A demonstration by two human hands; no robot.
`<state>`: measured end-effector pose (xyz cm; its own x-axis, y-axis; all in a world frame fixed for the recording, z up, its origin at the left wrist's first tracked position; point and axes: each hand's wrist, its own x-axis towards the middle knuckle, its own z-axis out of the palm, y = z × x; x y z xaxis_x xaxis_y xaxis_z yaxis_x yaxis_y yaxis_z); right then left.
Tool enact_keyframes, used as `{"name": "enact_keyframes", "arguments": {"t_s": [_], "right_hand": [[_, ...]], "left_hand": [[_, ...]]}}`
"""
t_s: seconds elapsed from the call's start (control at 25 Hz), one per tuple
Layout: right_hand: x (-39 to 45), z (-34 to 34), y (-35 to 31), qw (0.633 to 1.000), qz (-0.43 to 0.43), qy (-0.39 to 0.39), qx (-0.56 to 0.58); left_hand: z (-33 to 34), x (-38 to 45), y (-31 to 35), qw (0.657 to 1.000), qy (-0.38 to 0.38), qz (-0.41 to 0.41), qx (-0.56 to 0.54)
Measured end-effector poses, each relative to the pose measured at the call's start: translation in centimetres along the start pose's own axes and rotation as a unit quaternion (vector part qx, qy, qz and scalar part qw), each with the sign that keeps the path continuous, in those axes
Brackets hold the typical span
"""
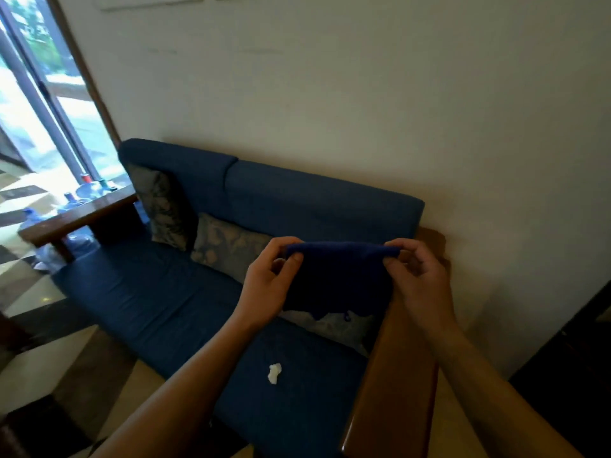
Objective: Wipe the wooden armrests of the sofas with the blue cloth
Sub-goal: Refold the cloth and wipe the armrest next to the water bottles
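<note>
Blue cloth (335, 276) is up in the air, stretched between both hands in front of the sofa (185, 292), not touching any wood. Left hand (269, 282) pinches the cloth's top left corner between thumb and fingers; right hand (418, 276) pinches the top right corner the same way. Cloth hangs down flat from that top edge, its ragged lower hem over a pale cushion (334, 327) on the seat.

Near wooden armrest (393, 375) runs up the right side of the view, directly below the right forearm, just beside the cloth but clear of it. Far armrest (82, 216) sits at the other end by the window (39, 104), well apart from the hands. Only one sofa is in view; any others are out of frame.

Progress, as a judgement: wiping of this sofa looks not started, or between strokes. Cloth is being spread or refolded, no contact with wood. Cannot tell from the surface whether either armrest is already wiped; no streaks or wet marks visible. Left to do: bring the cloth down on the near armrest, wipe its length, then the far one, then any remaining sofas.

Small white scrap (274, 373) lies on the seat cushion, not part of the task. Two patterned pillows (165, 206) lean at the back.
</note>
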<state>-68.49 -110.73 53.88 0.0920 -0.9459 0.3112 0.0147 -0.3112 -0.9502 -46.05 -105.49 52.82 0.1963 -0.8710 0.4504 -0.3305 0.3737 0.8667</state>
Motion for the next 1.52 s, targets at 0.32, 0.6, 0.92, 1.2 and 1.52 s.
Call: {"name": "enact_keyframes", "arguments": {"t_s": [0.32, 0.6, 0.92, 1.2, 1.52], "right_hand": [[0.6, 16.1, -0.5, 0.988, -0.008, -0.151, 0.040], [-1.3, 31.0, -1.5, 0.957, -0.013, -0.278, 0.087], [-5.1, 42.8, -1.5, 0.911, -0.010, -0.395, 0.119], [-4.9, 50.4, 0.1, 0.881, -0.014, -0.454, 0.131], [2.1, 59.0, 3.0, 0.865, -0.012, -0.481, 0.141]], "left_hand": [[-14.6, -4.3, -0.5, 0.984, 0.156, -0.031, 0.079], [-26.9, -9.4, -1.5, 0.945, 0.289, -0.059, 0.138], [-35.2, -15.8, -2.0, 0.901, 0.374, -0.126, 0.179], [-39.5, -16.7, -4.1, 0.863, 0.438, -0.150, 0.203], [-44.2, -10.0, -8.9, 0.842, 0.466, -0.162, 0.217]]}}
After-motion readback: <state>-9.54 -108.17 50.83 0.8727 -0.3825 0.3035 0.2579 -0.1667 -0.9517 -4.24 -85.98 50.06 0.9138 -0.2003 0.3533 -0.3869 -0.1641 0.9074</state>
